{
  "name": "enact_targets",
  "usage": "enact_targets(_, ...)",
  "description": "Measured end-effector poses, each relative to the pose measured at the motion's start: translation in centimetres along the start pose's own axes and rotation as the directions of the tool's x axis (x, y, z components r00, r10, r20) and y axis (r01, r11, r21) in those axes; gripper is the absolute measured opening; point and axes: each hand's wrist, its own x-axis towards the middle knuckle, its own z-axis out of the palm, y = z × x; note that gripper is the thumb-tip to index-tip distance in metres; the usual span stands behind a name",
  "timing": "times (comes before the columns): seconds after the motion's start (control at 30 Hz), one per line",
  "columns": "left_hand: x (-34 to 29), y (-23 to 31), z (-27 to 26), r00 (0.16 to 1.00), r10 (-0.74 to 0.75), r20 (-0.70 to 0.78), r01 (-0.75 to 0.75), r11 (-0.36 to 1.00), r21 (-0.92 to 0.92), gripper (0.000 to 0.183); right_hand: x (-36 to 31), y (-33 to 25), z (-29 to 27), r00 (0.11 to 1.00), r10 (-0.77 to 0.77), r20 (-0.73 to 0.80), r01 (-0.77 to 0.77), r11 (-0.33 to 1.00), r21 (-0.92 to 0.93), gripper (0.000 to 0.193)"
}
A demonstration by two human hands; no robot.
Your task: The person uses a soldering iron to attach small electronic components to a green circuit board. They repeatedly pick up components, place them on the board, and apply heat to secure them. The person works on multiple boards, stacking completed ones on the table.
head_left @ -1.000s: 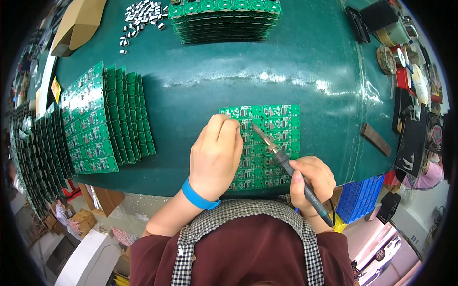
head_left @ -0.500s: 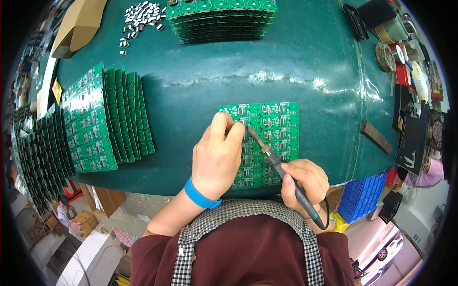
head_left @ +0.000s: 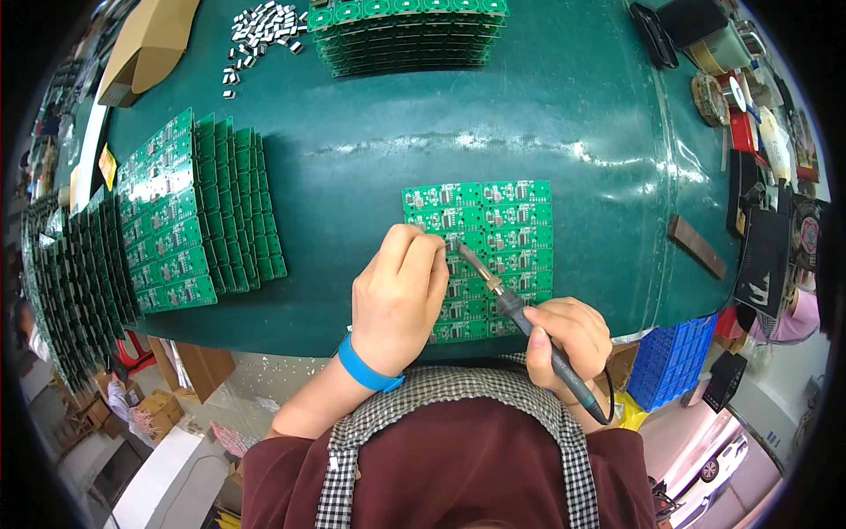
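A green circuit board panel (head_left: 520,212) lies flat on the green mat in front of me, with rows of small chips across it. My right hand (head_left: 568,342) grips a soldering iron (head_left: 507,301) by its dark handle. The iron's tip points up and left onto the panel's left-hand column, close to my left fingertips. Over the panel's left edge, my left hand (head_left: 398,286) is pinched with its fingers bent down; whatever they hold is hidden from view. A blue wrist strap (head_left: 366,368) circles my left wrist.
Stacked circuit panels (head_left: 167,220) lean in a row at the left. Another stack (head_left: 405,40) stands at the far side, beside a pile of small metal parts (head_left: 264,28) and a cardboard box (head_left: 145,53). A dark flat bar (head_left: 697,248) lies at the right.
Both hands have shifted slightly toward me down the panel, and the iron's tip has moved with them to a lower row. My left hand has uncovered more of the panel's upper-left part.
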Motion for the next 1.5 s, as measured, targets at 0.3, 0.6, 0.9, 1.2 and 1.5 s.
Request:
enact_targets(0.3, -0.6, 0.4, 0.0, 0.997, -0.011, 0.073, 0.009, 1.0, 0.027, 0.012, -1.0, -0.5, -0.1, 1.0, -0.013, 0.006, 0.013, 1.0, -0.006, 0.014)
enact_targets(0.6, -1.9, 0.8, -0.6, 0.998, -0.027, 0.054, 0.029, 0.999, -0.039, 0.015, -1.8, -0.9, -0.8, 1.0, -0.021, -0.005, 0.021, 1.0, -0.004, 0.014)
enact_targets(0.9, -2.3, 0.6, -0.1, 0.999, 0.018, 0.051, -0.016, 0.999, -0.029, 0.015, -2.1, -0.9, -0.4, 0.999, -0.036, -0.005, 0.036, 0.999, -0.002, 0.015)
enact_targets(1.2, -3.0, 1.0, -0.8, 0.997, 0.057, 0.056, -0.062, 0.994, 0.094, 0.016, -2.9, -1.3, -0.7, 0.998, -0.049, -0.031, 0.049, 0.999, -0.006, 0.012)
enact_targets(1.5, -4.0, 0.8, -0.6, 0.999, 0.043, 0.019, -0.043, 0.999, -0.031, 0.017, -3.6, -1.5, -0.9, 0.997, -0.061, -0.041, 0.062, 0.998, 0.026, 0.012)
